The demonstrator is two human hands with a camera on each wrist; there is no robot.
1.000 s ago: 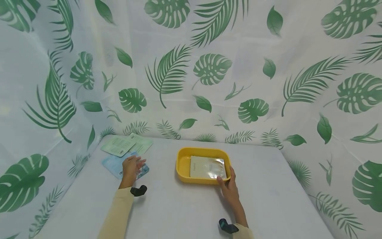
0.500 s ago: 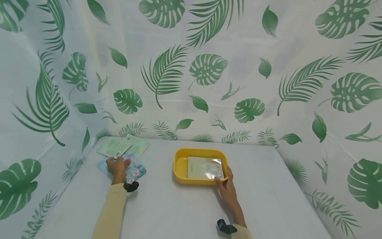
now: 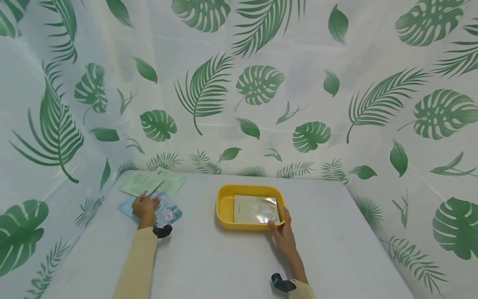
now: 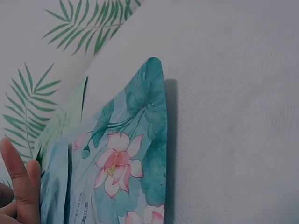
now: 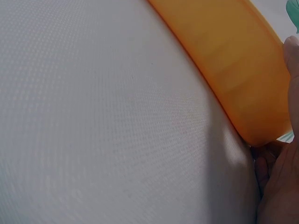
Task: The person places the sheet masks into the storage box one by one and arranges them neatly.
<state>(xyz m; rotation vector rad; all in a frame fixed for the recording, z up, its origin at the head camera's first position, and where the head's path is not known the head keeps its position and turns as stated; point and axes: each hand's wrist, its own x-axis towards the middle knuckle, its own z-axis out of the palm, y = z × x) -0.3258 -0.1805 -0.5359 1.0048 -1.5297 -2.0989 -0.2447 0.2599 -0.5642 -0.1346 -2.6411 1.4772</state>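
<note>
Remotely, from my station, I watch a person at a table under a smooth white cover [image 3: 220,265], their two bare hands at work on either side. Taking the glossy yellow, round-cornered tray [image 3: 239,226] as the clock's centre, the right hand [image 3: 284,236] sits at about four to five o'clock and grips its near right corner, thumb over the rim, fingers against the outside. Inside the tray, a flat cream rectangular packet [image 3: 254,209] with a shiny silvery right end lies on the floor.

Over at nine o'clock, the left hand [image 3: 145,209] is above a flat blue packet [image 3: 169,209] printed with pink lotus flowers and teal leaves. Its fingers are somewhat spread, one of them straight in my left wrist view; I cannot tell whether they pinch anything. Two flat, pale-green printed packets, a left one [image 3: 140,182] and a right one [image 3: 171,182], overlap at twelve to two o'clock from that hand.

Cream-yellow sleeves [image 3: 140,261] reach in from seven and five o'clock, while a white sheet [image 3: 224,95] patterned with green leaves hangs at twelve.
</note>
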